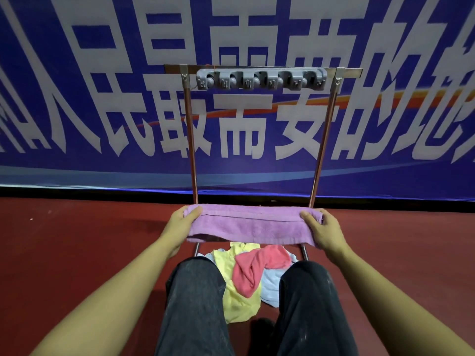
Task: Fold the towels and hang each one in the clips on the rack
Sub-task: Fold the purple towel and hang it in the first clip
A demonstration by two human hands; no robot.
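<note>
a person sits on a red floor facing a metal rack. the left hand and right hand are well apart, each gripping one end of a folded purple towel, thumbs on top. the towel is held level, low in front of the rack, its long axis running side to side, parallel to the rack's top bar. a grey strip of clips hangs under that bar, well above the towel, and holds nothing. both hands look equally near it. open space lies between the rack's uprights for lifting. below the towel, between the knees, lie yellow, pink and pale blue towels, unfolded.
</note>
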